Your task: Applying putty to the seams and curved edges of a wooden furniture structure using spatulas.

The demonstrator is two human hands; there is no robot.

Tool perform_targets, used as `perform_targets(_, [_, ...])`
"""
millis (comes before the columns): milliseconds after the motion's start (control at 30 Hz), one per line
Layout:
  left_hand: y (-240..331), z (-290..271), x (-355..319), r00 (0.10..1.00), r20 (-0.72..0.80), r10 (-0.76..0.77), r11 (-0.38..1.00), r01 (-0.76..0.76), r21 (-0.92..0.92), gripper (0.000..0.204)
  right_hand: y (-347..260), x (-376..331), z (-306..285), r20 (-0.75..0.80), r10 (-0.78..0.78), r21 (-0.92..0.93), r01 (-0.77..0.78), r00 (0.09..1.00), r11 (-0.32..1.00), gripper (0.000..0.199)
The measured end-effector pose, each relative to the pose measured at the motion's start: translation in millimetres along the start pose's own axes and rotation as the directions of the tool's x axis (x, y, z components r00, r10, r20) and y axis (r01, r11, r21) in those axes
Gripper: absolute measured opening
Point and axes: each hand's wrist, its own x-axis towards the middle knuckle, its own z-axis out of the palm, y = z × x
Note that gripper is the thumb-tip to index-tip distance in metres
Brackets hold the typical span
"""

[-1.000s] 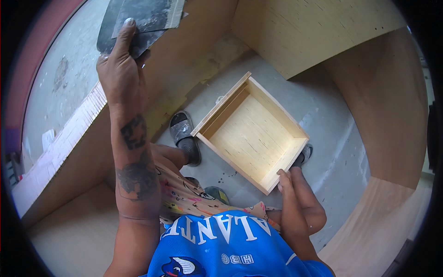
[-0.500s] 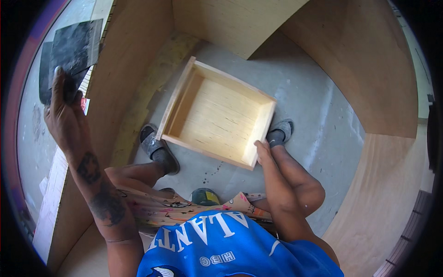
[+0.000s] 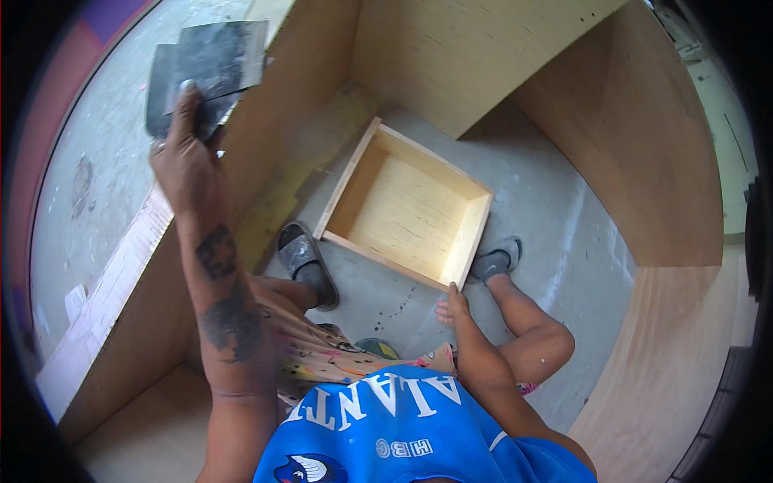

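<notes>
My left hand [image 3: 189, 165] is raised at the upper left, closed round two overlapping dark, flat, squarish sheets [image 3: 211, 68]. Whitish smears cover them, and the upper one has a paler strip along one side; their exact kind is unclear. Between my feet is an open wooden drawer [image 3: 407, 201], turned at an angle, with nothing inside. My right hand [image 3: 455, 306] is at the drawer's near right corner. Its thumb tip meets the corner, while the fingers are spread outside the near wall.
Wooden cabinet panels stand at the left [image 3: 278, 105], at the back [image 3: 459, 56] and at the right [image 3: 636, 145]. The grey floor [image 3: 555, 217] has white streaks. Part of a round green and yellow container [image 3: 377, 348] shows by my shorts. My sandalled feet flank the drawer.
My right hand has shifted from the drawer's right wall to its near corner, and its fingers have come off the wall. The view has shifted; my left hand still holds the dark sheets.
</notes>
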Motion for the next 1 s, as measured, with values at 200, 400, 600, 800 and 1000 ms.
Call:
perform_targets(200, [-13, 3, 5, 1.0, -0.002, -0.001, 0.964, 0.001, -0.265, 0.022, -2, 73, -36, 0.099, -0.063, 0.129, 0.05, 0.993, 0.99, 0.053])
perform_targets(400, [-1, -16, -5, 0.999, 0.016, 0.038, 0.971, -0.033, -0.238, 0.022, 12, 61, -20, 0.026, -0.059, 0.288, 0.049, 0.998, 0.956, 0.061])
perform_targets(600, [-2, -4, -9, 0.999, 0.036, 0.005, 0.974, 0.003, -0.226, 0.026, 14, 22, 34, 0.33, 0.064, 0.646, -0.275, 0.942, 0.712, 0.093])
perform_targets(800, [-3, -5, 0, 0.985, 0.114, 0.128, 0.964, -0.151, 0.219, 0.05, 9, 29, 52, 0.286, -0.047, 0.564, -0.128, 0.957, 0.816, 0.088])
perform_targets(1000, [-1, 23, -10, 0.998, 0.06, 0.009, 0.999, -0.012, 0.046, 0.036, -3, 3, 64, 0.239, -0.048, 0.527, -0.088, 0.97, 0.846, 0.079])
